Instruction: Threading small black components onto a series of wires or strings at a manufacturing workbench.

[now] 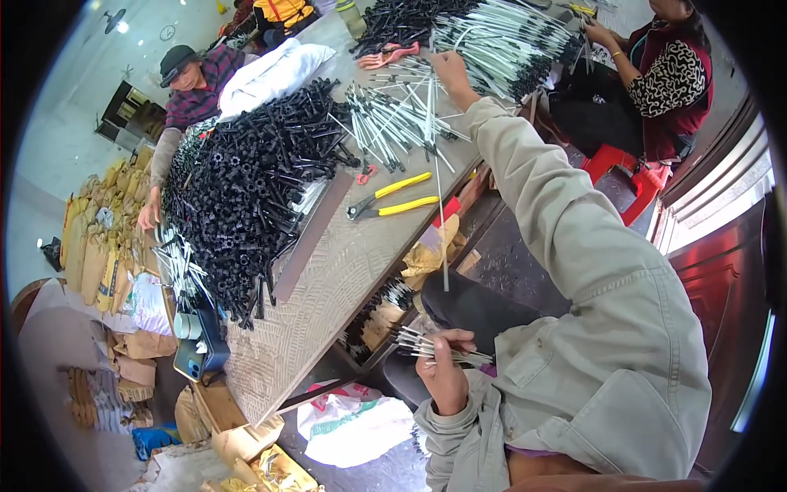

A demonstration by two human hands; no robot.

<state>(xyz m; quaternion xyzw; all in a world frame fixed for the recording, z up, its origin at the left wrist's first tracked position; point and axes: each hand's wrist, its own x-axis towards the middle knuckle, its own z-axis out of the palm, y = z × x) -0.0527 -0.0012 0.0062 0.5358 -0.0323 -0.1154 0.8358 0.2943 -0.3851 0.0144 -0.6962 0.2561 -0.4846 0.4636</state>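
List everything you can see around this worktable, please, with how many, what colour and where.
Worktable: one, pale patterned top, centre.
Black plastic parts: a large heap, too many to count, left half of the table.
White rods with black ends: many, loose pile mid-table.
Bundled white rods: big pile, far end.
Pliers: two, yellow handles, near table edge.
Red stool: one, right of the table.
Tan sacks: a stack, far left floor.
Seated co-workers: two, one top left, one top right.
Left hand: holds a bunch of white rods near the lap.
Right hand: reaching to the rods at the far end.
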